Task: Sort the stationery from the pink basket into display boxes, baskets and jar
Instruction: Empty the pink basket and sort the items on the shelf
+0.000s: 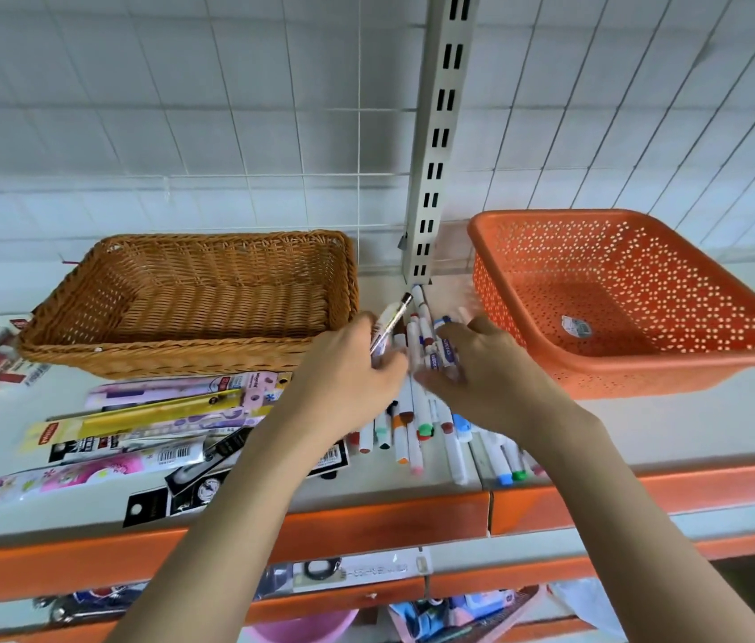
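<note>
Markers [417, 429]: white barrels, coloured caps, heaped on shelf [644, 438] between two baskets.
Baskets: one wicker basket [190, 294] left, one orange plastic basket [621, 294] right.
Left hand [357, 364]: gripping a clear pen [391, 327].
Right hand [482, 364]: curled round several markers.
Packets [143, 424]: fanned near left.

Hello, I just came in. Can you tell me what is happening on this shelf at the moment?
A person is sorting stationery on a shelf. Both hands are in a pile of loose markers between two baskets. The left hand holds a pen, and the right hand grips a few markers. The wicker basket and the orange plastic basket both look empty so far. Packaged pens lie in front of the wicker basket.
</note>
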A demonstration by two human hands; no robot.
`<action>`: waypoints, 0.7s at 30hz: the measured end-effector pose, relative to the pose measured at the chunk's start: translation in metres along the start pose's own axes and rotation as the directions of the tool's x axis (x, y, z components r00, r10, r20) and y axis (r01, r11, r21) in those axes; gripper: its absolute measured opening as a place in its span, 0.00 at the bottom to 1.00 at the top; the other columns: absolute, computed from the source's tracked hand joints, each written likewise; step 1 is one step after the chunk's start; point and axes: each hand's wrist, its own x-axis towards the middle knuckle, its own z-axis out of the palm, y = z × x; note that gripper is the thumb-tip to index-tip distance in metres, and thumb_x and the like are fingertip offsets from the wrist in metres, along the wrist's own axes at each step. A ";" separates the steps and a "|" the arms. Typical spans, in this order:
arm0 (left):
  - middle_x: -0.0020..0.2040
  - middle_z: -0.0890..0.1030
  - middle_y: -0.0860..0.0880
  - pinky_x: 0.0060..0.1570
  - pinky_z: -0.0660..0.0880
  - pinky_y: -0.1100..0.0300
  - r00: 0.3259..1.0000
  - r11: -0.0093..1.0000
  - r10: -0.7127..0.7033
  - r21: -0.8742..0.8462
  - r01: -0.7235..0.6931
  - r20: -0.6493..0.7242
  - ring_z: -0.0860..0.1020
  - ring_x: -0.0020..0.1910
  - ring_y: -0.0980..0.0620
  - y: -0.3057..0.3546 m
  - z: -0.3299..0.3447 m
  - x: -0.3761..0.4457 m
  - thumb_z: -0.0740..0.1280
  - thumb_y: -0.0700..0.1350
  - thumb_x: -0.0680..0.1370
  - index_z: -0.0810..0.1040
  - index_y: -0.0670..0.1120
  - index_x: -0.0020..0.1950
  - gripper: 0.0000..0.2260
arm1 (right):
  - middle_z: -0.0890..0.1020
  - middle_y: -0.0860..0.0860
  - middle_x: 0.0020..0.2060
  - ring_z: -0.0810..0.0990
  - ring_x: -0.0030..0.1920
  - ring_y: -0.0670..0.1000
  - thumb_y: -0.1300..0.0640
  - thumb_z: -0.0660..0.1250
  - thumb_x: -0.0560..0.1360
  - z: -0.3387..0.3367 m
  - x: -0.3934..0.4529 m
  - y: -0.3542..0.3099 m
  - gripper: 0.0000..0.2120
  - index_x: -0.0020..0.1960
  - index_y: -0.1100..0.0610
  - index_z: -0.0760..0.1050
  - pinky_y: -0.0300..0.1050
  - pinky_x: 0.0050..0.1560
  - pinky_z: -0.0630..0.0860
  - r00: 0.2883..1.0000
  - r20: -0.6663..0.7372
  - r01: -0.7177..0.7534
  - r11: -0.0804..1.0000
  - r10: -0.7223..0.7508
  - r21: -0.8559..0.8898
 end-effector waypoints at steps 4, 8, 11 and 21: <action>0.39 0.72 0.50 0.29 0.66 0.60 0.991 0.971 0.012 0.235 -0.044 0.136 0.74 0.39 0.49 -0.004 0.012 0.020 0.61 0.51 0.78 0.69 0.46 0.52 0.09 | 0.68 0.51 0.45 0.70 0.47 0.53 0.45 0.65 0.75 0.000 0.007 0.006 0.17 0.53 0.57 0.69 0.41 0.40 0.65 0.997 0.076 -0.014 1.000 0.012 0.028; 0.43 0.76 0.47 0.31 0.68 0.60 0.995 0.965 0.018 0.260 -0.043 0.099 0.76 0.41 0.47 -0.005 0.017 0.026 0.59 0.54 0.80 0.71 0.44 0.53 0.13 | 0.68 0.48 0.38 0.72 0.39 0.51 0.51 0.64 0.74 0.001 0.010 0.006 0.12 0.51 0.58 0.69 0.38 0.30 0.63 0.999 0.030 -0.015 0.995 0.012 0.100; 0.43 0.77 0.48 0.35 0.67 0.58 0.999 0.965 0.013 0.262 -0.023 0.038 0.74 0.40 0.49 -0.004 0.020 0.025 0.61 0.52 0.79 0.72 0.46 0.52 0.10 | 0.69 0.48 0.36 0.71 0.37 0.51 0.53 0.65 0.73 0.003 0.009 0.002 0.13 0.52 0.59 0.68 0.41 0.30 0.64 0.999 -0.025 -0.025 0.989 0.029 0.148; 0.31 0.71 0.52 0.24 0.65 0.64 0.958 0.992 0.127 0.058 -0.116 -0.258 0.71 0.28 0.54 -0.015 -0.024 -0.006 0.60 0.49 0.80 0.67 0.46 0.43 0.09 | 0.80 0.53 0.46 0.77 0.44 0.56 0.56 0.65 0.73 0.002 -0.007 -0.025 0.12 0.56 0.57 0.75 0.44 0.38 0.65 0.920 -0.381 -0.007 0.976 0.092 0.219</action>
